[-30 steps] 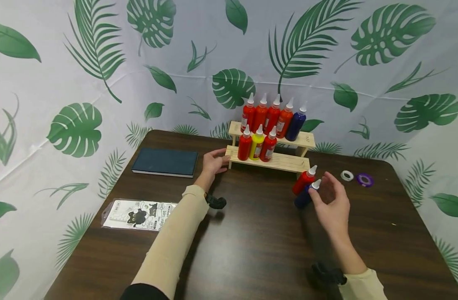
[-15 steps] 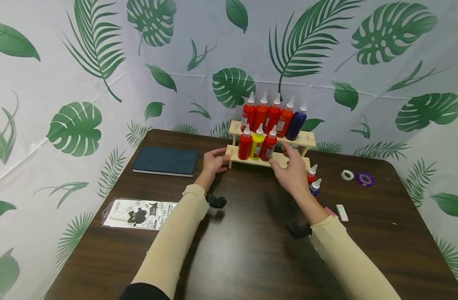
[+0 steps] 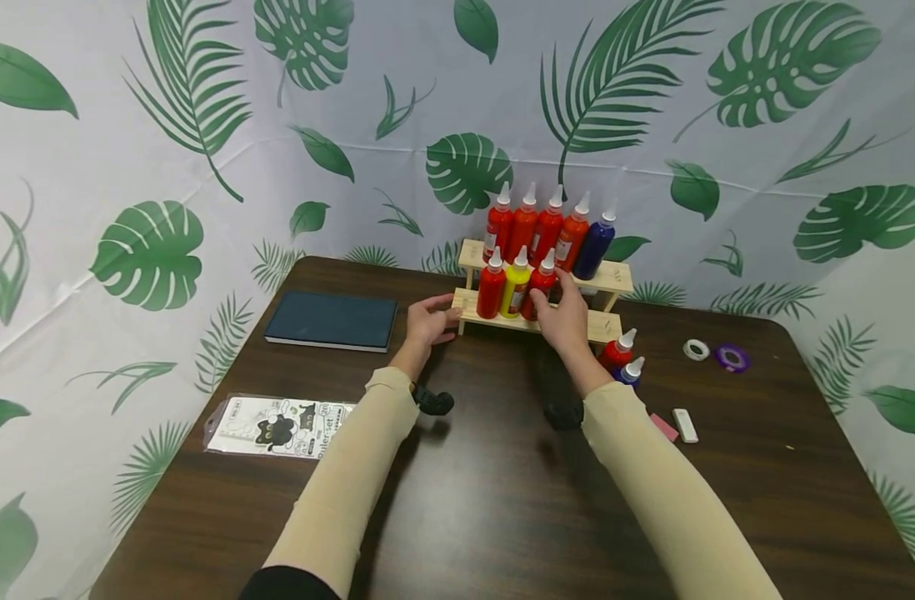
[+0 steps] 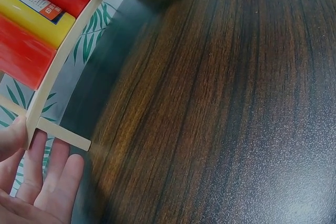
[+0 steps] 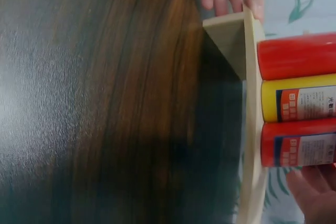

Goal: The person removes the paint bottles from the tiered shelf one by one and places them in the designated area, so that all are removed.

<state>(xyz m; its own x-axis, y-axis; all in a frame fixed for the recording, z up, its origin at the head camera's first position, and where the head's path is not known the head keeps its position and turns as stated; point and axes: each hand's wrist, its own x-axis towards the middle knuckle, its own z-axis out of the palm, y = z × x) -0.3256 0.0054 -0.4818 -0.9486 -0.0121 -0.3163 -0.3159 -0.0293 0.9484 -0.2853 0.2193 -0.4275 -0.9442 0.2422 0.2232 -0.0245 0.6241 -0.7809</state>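
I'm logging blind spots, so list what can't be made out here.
- Head view: the base of the loose blue bottle, hidden by the right sleeve.
- Head view: part of the front red bottle, covered by the right hand.
- Head view: the packet's right end, behind the left sleeve.
- Head view: label print on the back-row bottles, too small.
- Right wrist view: the yellow bottle's top, cut off by the right edge.

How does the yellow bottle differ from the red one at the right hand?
The red bottle has the right hand against it; the yellow bottle is untouched. The yellow bottle stands between two red bottles; the red bottle is last in line. Both have white pointed caps.
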